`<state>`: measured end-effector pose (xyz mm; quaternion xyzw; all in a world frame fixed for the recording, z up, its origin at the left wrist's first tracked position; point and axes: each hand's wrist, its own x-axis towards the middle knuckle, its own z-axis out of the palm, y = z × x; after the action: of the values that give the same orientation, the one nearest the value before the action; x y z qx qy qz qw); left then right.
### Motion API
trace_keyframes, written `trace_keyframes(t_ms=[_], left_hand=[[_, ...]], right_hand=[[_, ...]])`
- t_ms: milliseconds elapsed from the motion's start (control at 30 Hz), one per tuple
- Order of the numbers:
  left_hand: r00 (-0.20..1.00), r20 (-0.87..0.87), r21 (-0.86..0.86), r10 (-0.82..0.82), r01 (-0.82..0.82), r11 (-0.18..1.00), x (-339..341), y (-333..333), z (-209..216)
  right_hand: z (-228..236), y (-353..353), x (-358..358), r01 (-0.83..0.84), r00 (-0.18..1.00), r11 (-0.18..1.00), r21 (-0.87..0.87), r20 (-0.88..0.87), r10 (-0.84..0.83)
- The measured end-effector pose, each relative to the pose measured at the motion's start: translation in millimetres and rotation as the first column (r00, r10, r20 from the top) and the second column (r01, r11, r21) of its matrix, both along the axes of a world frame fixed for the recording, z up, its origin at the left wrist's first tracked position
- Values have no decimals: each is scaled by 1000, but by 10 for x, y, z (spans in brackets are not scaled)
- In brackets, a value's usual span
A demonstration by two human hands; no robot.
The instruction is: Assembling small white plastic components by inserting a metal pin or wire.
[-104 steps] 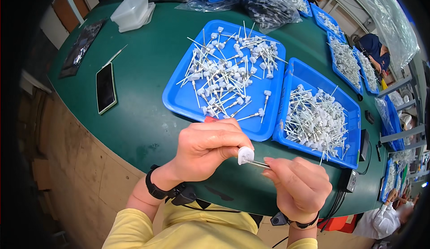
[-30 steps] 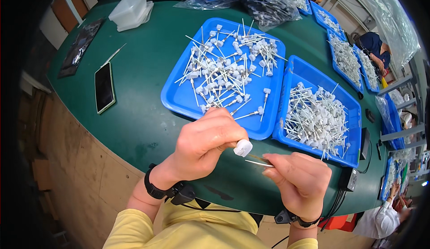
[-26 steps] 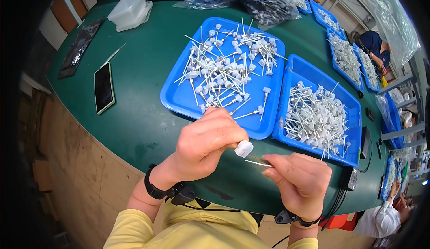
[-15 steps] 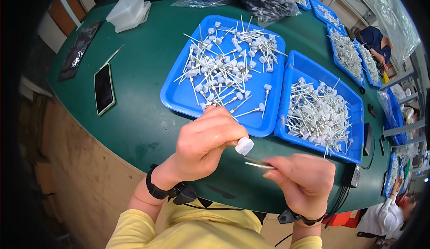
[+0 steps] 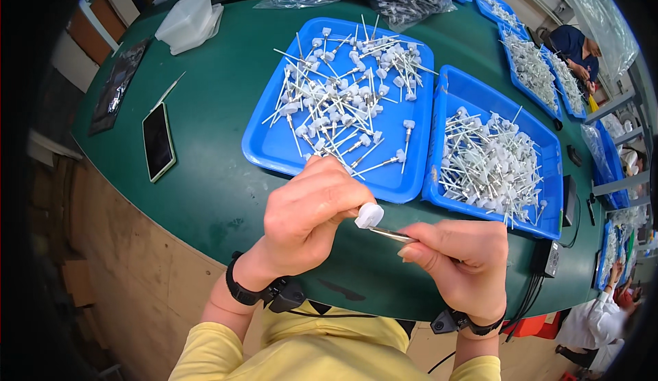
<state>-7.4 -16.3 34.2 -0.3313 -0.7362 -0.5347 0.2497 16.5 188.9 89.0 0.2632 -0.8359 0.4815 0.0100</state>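
A: How many pieces are being handled?
B: One white cap (image 5: pixel 370 216), at the fingertips of the person's left hand (image 5: pixel 308 216), just in front of the flat tray. The thumb and fingers pinch it; whatever lies behind it is hidden in the grip.
A: And the other hand?
B: The right hand (image 5: pixel 462 254) grasps one pair of tweezers (image 5: pixel 389 233) between thumb and forefinger, its tips meeting the cap's lower edge, as far as one can tell.
A: How many trays lie close by?
B: Two, side by side: a flat tray (image 5: pixel 257 149) and a deeper tray (image 5: pixel 466 91). Each holds dozens of pieces, too tangled to count.
A: Materials and shapes?
B: The cap is smooth, rounded and plastic-looking; the tweezers are shiny, slim metal. The trays are glossy blue plastic with rounded corners, their pieces pale knobs on thin, straight stems. Beyond, one glass-faced phone (image 5: pixel 158 142) lies on the smooth green table (image 5: pixel 212 106).
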Motion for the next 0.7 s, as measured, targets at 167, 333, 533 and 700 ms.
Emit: trace_keyframes(t_ms=[167,333,533,700], left_hand=[[1000,-14,-7,7,-7,1000,1,1,-3],[1000,21,45,-7,6,999,0,28,-8],[997,69,74,-24,19,997,8,17,-26],[992,116,116,-40,27,993,19,33,-40]], right_hand=[[23,-4,-25,-5,999,1000,-8,49,6],[-47,-7,-53,-3,997,997,-72,83,9],[-55,-30,-64,28,991,996,-89,134,-16],[-64,-38,-64,32,998,997,-68,62,-28]])
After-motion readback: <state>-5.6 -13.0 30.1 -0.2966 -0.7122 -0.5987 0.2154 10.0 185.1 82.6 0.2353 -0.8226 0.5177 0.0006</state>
